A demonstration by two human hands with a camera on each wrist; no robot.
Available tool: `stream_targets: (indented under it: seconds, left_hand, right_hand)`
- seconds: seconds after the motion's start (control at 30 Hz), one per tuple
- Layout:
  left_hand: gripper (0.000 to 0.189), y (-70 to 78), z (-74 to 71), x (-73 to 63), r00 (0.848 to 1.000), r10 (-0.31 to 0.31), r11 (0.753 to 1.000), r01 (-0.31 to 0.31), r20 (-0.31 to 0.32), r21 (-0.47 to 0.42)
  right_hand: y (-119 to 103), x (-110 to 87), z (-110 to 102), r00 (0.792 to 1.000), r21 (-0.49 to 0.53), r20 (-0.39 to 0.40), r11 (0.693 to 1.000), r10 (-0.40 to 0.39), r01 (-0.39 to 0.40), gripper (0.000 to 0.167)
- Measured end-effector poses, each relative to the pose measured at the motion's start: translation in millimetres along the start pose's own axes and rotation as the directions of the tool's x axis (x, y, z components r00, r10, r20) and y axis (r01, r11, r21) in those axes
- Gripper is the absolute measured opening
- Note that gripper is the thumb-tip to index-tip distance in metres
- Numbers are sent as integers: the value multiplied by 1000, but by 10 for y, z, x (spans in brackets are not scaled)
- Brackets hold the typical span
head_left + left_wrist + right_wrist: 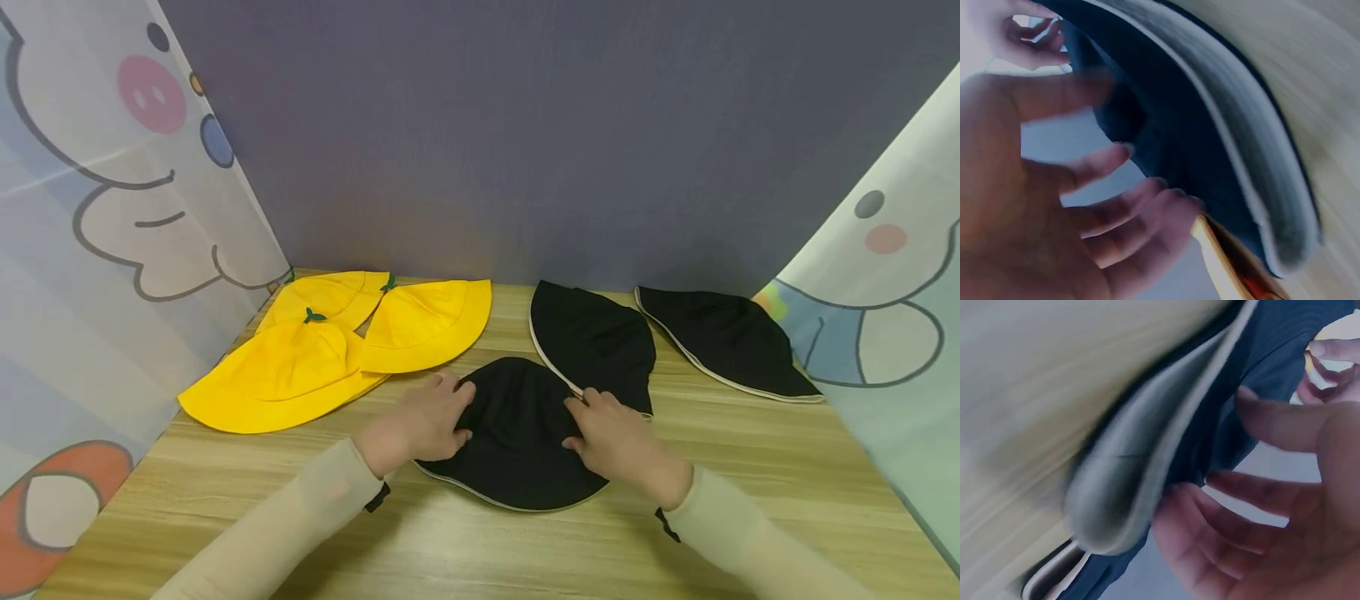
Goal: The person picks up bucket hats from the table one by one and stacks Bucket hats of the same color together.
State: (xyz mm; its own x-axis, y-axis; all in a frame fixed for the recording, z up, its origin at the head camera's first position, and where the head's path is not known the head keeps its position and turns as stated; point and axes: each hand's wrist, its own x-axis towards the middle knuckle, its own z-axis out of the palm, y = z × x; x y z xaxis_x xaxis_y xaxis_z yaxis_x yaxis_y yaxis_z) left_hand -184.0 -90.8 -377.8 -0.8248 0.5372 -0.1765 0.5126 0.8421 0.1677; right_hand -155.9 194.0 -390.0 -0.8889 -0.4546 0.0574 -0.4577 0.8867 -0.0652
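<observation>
A black bucket hat (517,442) with a pale-trimmed brim lies folded flat on the table, its brim edge toward me. At its left side is my left hand (427,421), thumb over the cloth. My right hand (618,437) is at the opposite side in the same manner. In the left wrist view the fingers (1129,212) spread loosely along the edge of the hat (1166,131), and its pale lining shows in the brim opening. The right wrist view has relaxed fingers (1179,519) touching the hat's other side, thumb apart from them.
Several yellow hats (285,367) with green sprout tips lie overlapping at the left. Two more black hats, one right behind the middle hat (592,342) and one farther right (727,337), are on the wooden table (465,550). A grey partition (510,142) stands behind; cartoon-printed curtains flank both sides.
</observation>
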Motion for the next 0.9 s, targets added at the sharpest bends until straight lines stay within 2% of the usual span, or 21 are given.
stream_targets:
  seconds: [0.13,0.2,0.4,0.57,0.77,0.9]
  left_hand:
    - [84,117,-14,-55,994,-20,998,14,108,53]
    - [92,170,-9,-56,990,-29,994,14,139,108]
    - [101,294,38,3,988,-62,960,20,141,279]
    - [104,335,48,46,986,-93,940,41,138,340]
    - [101,352,63,40,986,-87,907,20,140,422]
    - [97,352,91,15,988,-82,902,17,133,431]
  right_hand:
    - [-68,-13,-14,996,44,88,999,14,-18,66]
    - [-82,-13,-10,993,37,118,999,22,-27,73]
    - [-92,-8,16,987,-1,159,1000,-25,25,76]
    - [-87,3,29,988,-9,152,999,-34,36,75]
    - [-83,-2,29,988,1,150,1000,-27,27,74]
    - [-77,-1,33,987,0,157,1000,-25,25,73]
